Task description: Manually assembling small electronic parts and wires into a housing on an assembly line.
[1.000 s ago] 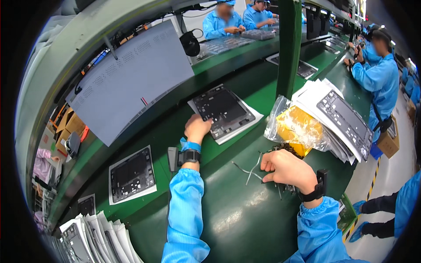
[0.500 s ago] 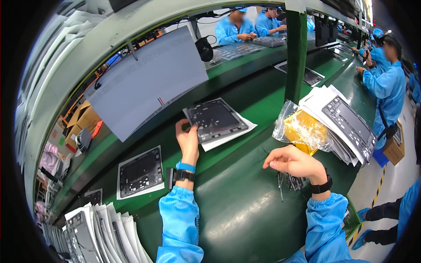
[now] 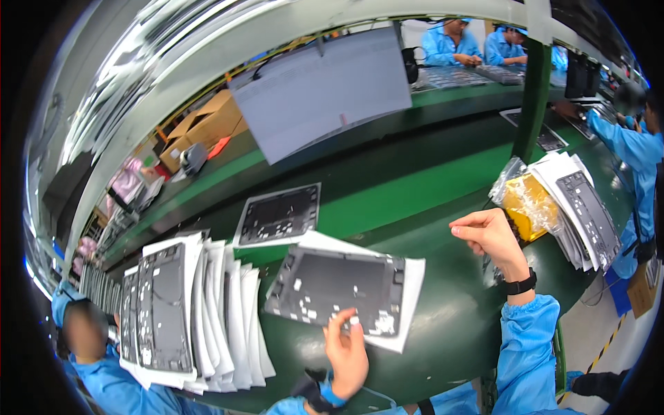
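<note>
At the far left, a thick stack of black panels interleaved with white paper sheets [image 3: 220, 315] stands on the glossy dark-green tabletop [image 3: 443, 315]; at least two panels show on top, and the sheets overlap too much to count. Just behind it, one black rectangular panel with small white patches [image 3: 280, 214] lies on one white sheet. In front and to the right, over the tabletop, is the broad, thin black tray-like panel with white patches and cut-out corners [image 3: 321, 280], with loose white paper [image 3: 413, 283] sticking out beneath; whether it touches the surface is unclear. The left hand [image 3: 348, 356] is partly curled and appears to pinch its near edge, fingers overlapping the face. The panel looks light and fairly stiff, yet thin enough to flex or scratch, and the smooth paper may slide. Opposite edges, paper included, seem the safest places to hold, clear of the patches. Farther right, the right hand [image 3: 494, 238] hovers with its fingertips nearly together; nothing shows between them, though something very thin cannot be ruled out. Beyond it are one yellow packet in crinkled clear plastic [image 3: 529, 207] and one second stack of white sheets [image 3: 574, 238], with one black panel [image 3: 588, 211] visible on top.
</note>
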Motion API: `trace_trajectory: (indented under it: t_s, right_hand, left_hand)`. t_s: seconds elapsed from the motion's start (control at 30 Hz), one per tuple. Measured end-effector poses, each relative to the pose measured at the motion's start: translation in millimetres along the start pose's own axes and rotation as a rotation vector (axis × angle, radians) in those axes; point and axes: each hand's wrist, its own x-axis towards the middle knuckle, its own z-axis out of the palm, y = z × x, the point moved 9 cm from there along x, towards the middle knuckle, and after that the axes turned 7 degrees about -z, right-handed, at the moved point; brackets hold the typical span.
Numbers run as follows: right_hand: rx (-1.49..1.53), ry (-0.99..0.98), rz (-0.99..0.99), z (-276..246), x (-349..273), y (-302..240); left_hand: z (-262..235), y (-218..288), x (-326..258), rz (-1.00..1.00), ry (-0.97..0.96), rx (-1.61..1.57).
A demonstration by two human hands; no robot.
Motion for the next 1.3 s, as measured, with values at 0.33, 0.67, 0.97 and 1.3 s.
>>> trace_trajectory:
  t_s: [0.33, 0.67, 0.97, 1.3]
  right_hand:
    - [-0.376, -0.140, -0.599, 103.7, -39.3, -53.6]
    - [0.084, -0.589, -0.243, 201.1, -87.9, -24.1]
    - [-0.014, -0.611, -0.248, 230.0, -91.9, -17.8]
    - [-0.261, -0.584, -0.646, 260.7, -74.6, -41.9]
  left_hand:
    - [-17.1, -12.0, -135.6, -0.602, -0.447, -0.428]
    - [-68.3, 33.4, -7.0, -0.033, -0.420, 0.079]
    - [-52.6, 32.3, 36.8, 0.134, -0.529, 0.035]
    - [-50.0, -10.5, 59.8, -0.063, -0.525, -0.130]
